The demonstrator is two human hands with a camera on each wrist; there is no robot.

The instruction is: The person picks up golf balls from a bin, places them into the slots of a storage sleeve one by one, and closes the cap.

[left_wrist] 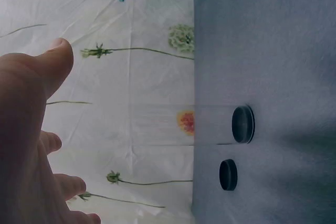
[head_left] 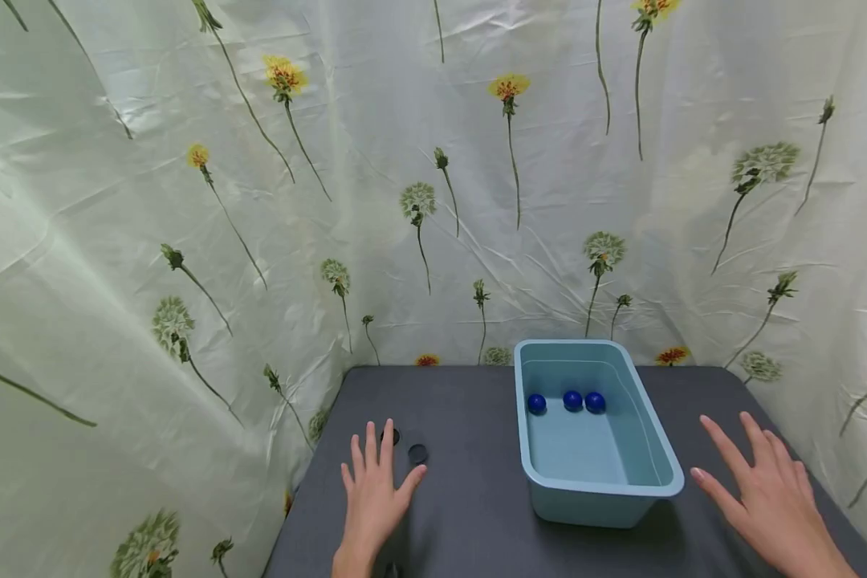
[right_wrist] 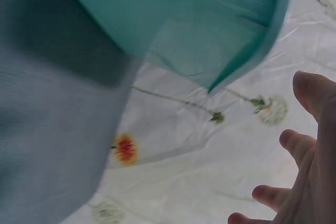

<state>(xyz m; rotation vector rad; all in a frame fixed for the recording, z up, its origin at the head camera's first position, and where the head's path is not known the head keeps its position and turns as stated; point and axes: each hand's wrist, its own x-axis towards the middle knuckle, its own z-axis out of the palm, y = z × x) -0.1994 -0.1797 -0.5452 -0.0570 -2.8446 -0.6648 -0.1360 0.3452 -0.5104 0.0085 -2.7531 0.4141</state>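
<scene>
My left hand (head_left: 376, 498) is spread open above the left side of the dark table, holding nothing. Near its fingertips are two round black pieces. One black cap (left_wrist: 228, 174) lies on the table, partly covered by the index finger in the head view. Beside it is a black round base (left_wrist: 243, 124), with faint outlines of a clear cylinder rising from it in the left wrist view. To the right stands a light blue plastic bin (head_left: 585, 474) with three dark blue balls (head_left: 573, 400) inside. My right hand (head_left: 773, 498), fingers apart and empty, hovers right of the bin.
The dark grey tabletop (head_left: 470, 498) ends at the back against a white curtain (head_left: 376, 241) printed with dandelions, which also hangs along both sides. A small dark object (head_left: 393, 570) shows at the bottom edge, near the left wrist.
</scene>
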